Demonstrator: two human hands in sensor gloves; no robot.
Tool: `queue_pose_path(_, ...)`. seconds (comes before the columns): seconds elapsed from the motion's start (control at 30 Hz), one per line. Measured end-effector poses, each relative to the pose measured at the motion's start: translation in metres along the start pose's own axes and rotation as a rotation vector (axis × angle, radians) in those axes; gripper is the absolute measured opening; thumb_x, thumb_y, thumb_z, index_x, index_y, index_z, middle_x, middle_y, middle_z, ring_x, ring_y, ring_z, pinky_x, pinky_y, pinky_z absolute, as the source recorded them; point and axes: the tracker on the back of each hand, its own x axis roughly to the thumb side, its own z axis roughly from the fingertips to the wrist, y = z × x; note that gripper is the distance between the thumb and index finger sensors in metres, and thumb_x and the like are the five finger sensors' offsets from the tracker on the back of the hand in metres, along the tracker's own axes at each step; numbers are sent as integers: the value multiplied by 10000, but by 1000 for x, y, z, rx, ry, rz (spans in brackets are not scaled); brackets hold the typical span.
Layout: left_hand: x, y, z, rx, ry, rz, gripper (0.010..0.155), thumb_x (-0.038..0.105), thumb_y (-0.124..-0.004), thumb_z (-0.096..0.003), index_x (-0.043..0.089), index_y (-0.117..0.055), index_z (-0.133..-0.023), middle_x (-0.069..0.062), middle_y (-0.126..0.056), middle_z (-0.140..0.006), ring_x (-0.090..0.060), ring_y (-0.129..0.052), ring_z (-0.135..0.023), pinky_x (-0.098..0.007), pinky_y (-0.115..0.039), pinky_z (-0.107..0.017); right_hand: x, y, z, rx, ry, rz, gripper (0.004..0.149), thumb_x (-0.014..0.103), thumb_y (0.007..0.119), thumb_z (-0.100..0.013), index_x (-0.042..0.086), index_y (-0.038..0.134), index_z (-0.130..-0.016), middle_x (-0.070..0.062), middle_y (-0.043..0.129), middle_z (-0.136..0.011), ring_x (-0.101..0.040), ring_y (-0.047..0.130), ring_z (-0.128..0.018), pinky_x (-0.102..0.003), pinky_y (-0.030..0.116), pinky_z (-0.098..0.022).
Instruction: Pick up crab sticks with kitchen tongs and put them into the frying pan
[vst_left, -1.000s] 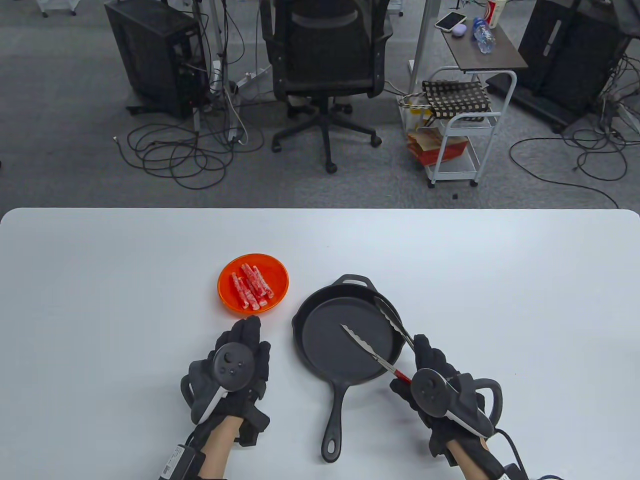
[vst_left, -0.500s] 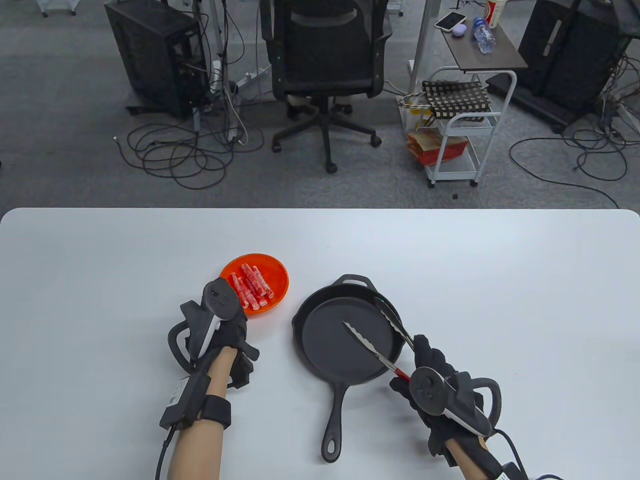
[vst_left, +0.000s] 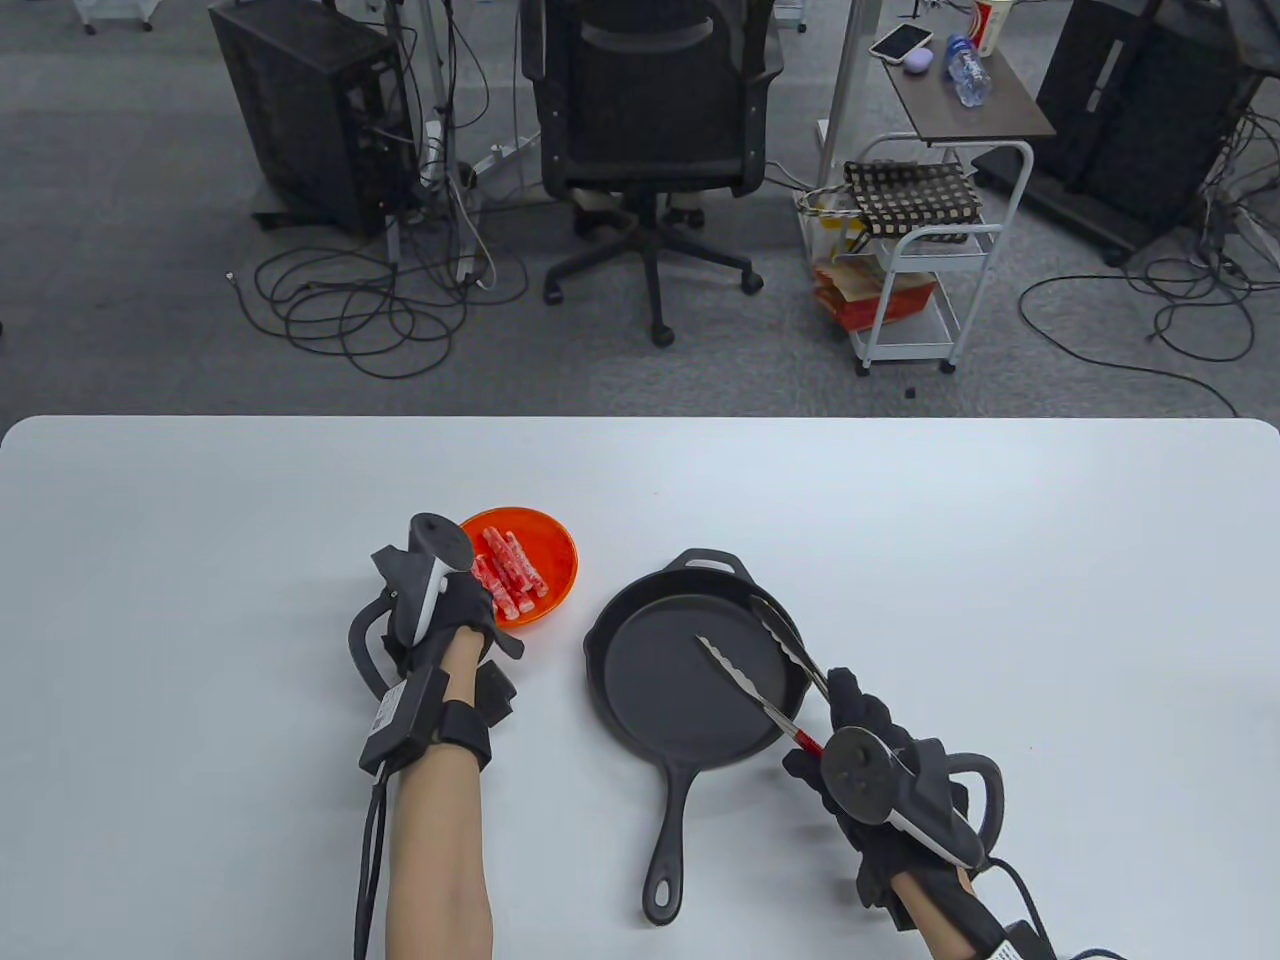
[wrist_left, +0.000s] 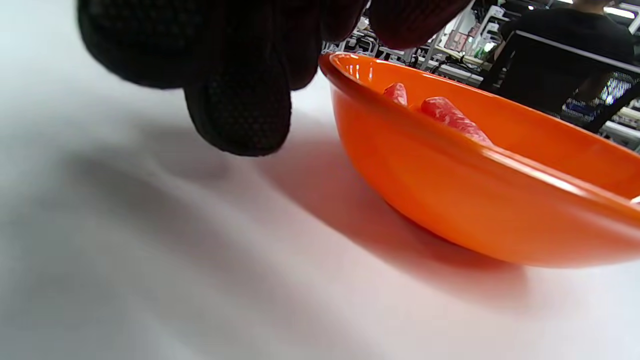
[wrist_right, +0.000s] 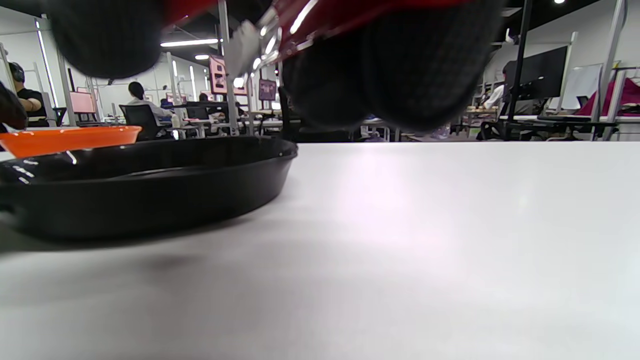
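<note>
While the right hand (vst_left: 880, 790) grips the red-handled tongs (vst_left: 765, 665), fingers curled round the handles, the tong arms are spread apart over the pan (vst_left: 690, 680) on the table (vst_left: 1000, 560). Crab sticks (vst_left: 510, 575) lie in the orange bowl (vst_left: 555, 560), left of the pan. At the bowl's near-left rim is the left hand (vst_left: 440, 610); whether its fingers (wrist_left: 240, 100) touch the rim I cannot tell.

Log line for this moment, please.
left hand at bowl rim | right hand holds tongs open over pan | crab sticks in bowl
</note>
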Motion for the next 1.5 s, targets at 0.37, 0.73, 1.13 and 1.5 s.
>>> queue_pose_path(0.37,-3,-7,-17,2,116,97,584,343,-741,-567,151,-619,-1105,-108,-858,-902,-153,-1099,-399,-292,-950,-281,0,-1,-1,-3,4,-8,911,581,736,-489,13,444,-1139,-206,764,-958,-274,968,-579,-379,905,-332)
queue_pose_path(0.73,-38,-22,-15,-102,192,554,413,362,-821,-539,257,-746,-931,-87,-849,-814,-191,-1114,-316,-245,-977,-182,0,-1,-1,-12,3,-18,916,585,734,-489,10,441,-1139,-210,762,-958,-276,966,-581,-378,903,-333)
queue_pose_path(1.13,-80,1,23,-142,-73,783,576,230,-755,-550,255,-487,-1059,-195,-791,-1003,-296,-1081,-251,-276,-943,-98,5,3,0,3,-2,-41,932,597,742,-476,7,443,-1133,-226,771,-939,-272,969,-570,-375,904,-330)
queue_pose_path(1.5,-112,12,109,-155,-237,867,675,197,-720,-552,221,-405,-1148,-221,-728,-1030,-267,-1073,-253,-266,-937,-109,3,6,3,9,-15,-85,940,626,730,-470,0,475,-1124,-225,800,-914,-259,992,-517,-361,913,-301)
